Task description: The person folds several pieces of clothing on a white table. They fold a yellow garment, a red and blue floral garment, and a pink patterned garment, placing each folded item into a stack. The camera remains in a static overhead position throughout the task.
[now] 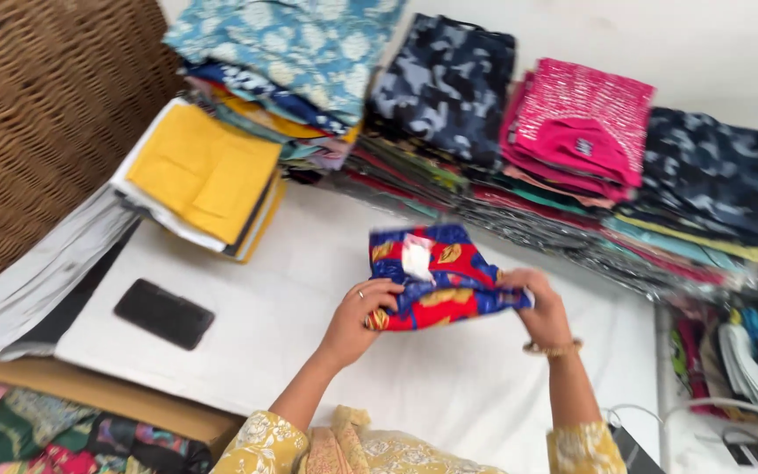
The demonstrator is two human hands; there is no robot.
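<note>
A folded piece of cloth (436, 281), blue and red with yellow patches and a small white tag, is held above a white-covered surface (291, 325). My left hand (360, 318) grips its left edge, a ring on one finger. My right hand (541, 307), with a bracelet at the wrist, grips its right edge. Both sleeves are yellow with a pale floral print.
Stacks of folded fabric line the back: a yellow-topped pile (208, 171), a blue floral pile (296, 53), dark camouflage piles (445, 83), a pink pile (581, 127). A black phone (164, 313) lies left. A wicker basket (41, 105) stands far left. More cloth sits bottom left (54, 439).
</note>
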